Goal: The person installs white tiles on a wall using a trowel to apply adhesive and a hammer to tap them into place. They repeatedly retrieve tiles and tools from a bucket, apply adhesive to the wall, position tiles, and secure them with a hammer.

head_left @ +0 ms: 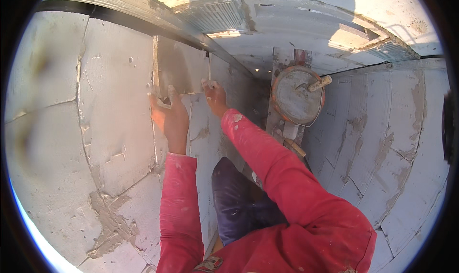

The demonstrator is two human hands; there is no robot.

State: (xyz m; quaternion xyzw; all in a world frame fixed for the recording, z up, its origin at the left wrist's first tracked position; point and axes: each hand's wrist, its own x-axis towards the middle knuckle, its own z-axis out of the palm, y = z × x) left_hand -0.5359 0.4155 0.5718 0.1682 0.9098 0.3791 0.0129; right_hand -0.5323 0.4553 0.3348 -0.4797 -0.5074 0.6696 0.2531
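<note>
A pale grey wall block with a darker damp-looking patch sits in a gap of the block wall, under a metal channel. My left hand grips its lower left corner, thumb and fingers set apart around the edge. At the block's lower right corner, my right hand holds the edge with bent fingers. Narrow open joints show along both sides of the block. Whatever lies behind it is hidden.
To the right, a round bucket of grey mortar with a wooden-handled tool in it stands on a plank. Another wooden handle lies nearer. A second block wall rises on the right; the metal channel runs overhead.
</note>
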